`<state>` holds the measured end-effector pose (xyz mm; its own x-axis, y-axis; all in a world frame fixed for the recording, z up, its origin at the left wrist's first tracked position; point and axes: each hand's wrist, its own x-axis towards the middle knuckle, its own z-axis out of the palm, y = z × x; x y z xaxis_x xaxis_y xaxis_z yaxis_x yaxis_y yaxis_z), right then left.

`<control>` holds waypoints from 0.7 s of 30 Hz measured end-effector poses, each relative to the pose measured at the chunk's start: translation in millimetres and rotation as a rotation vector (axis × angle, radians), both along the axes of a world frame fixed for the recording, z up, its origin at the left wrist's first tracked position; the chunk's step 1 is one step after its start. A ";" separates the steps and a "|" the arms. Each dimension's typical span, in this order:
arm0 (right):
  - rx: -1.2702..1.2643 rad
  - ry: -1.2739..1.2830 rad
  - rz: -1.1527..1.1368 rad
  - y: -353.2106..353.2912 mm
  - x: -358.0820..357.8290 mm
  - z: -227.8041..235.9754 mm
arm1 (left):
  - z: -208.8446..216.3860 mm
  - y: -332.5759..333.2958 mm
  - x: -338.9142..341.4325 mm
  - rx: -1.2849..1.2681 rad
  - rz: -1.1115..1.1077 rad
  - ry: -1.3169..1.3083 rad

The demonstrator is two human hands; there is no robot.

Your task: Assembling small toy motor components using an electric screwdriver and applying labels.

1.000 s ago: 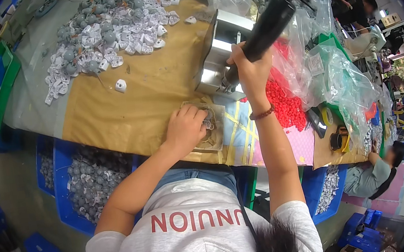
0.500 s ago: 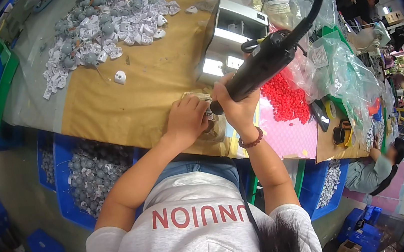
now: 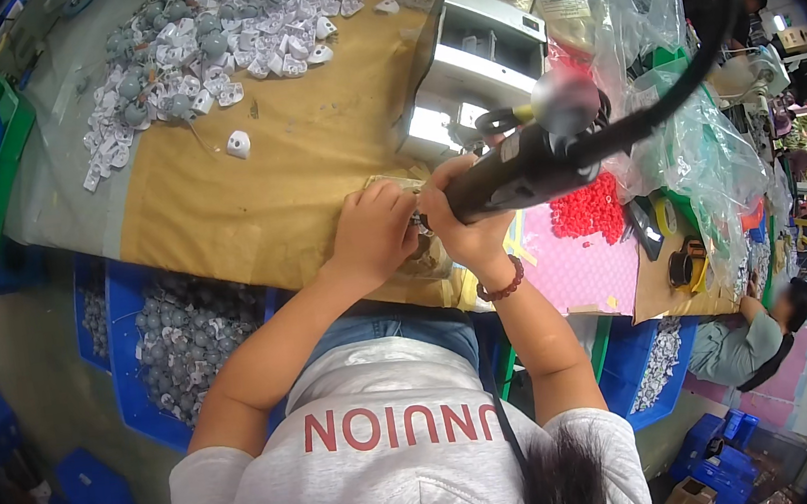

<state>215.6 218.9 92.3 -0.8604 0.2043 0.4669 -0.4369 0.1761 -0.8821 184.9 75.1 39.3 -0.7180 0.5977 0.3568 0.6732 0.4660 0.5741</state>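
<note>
My right hand (image 3: 472,233) is wrapped round a black electric screwdriver (image 3: 520,175), with a thick black cable running off its rear end. The tool lies tilted, its front end down by my left fingers and its tip hidden behind my hand. My left hand (image 3: 372,228) is closed, fingertips pressed on a small part at a low block wrapped in clear tape (image 3: 427,261); what it pinches is mostly covered. Just beyond both hands stands a white and grey box-shaped machine (image 3: 489,45) with an open front. A single white plastic piece (image 3: 238,144) lies to the left.
White pieces and grey balls (image 3: 246,39) are heaped at the far left. Small red parts (image 3: 588,212) lie right of the screwdriver, beside plastic bags (image 3: 697,135) and tape rolls (image 3: 687,262). Below the table edge stands a blue bin (image 3: 124,357). Another person (image 3: 748,346) sits at right.
The screwdriver's rear end has swung right and slightly down, so the tool lies flatter, and its cable has shifted right. My left hand has hardly moved.
</note>
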 end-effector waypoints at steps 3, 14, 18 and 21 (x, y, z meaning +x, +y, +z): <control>-0.052 -0.031 -0.010 -3.3 5.6 -8.7 | -2.1 0.4 1.1 0.033 -0.006 -0.012; -0.036 0.013 -0.046 -7.0 6.2 -5.0 | -1.3 0.9 2.6 0.028 0.020 -0.056; -0.092 -0.101 -0.068 -5.1 4.7 -2.9 | 5.5 0.4 3.2 0.009 0.010 -0.109; -0.180 -0.087 -0.153 5.6 3.8 18.6 | 8.0 0.2 5.6 -0.032 0.047 -0.129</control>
<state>219.4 224.5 110.9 -0.8484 0.4087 0.3364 -0.3378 0.0712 -0.9385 190.5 75.3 47.3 -0.7840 0.5720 0.2412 0.5720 0.5149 0.6385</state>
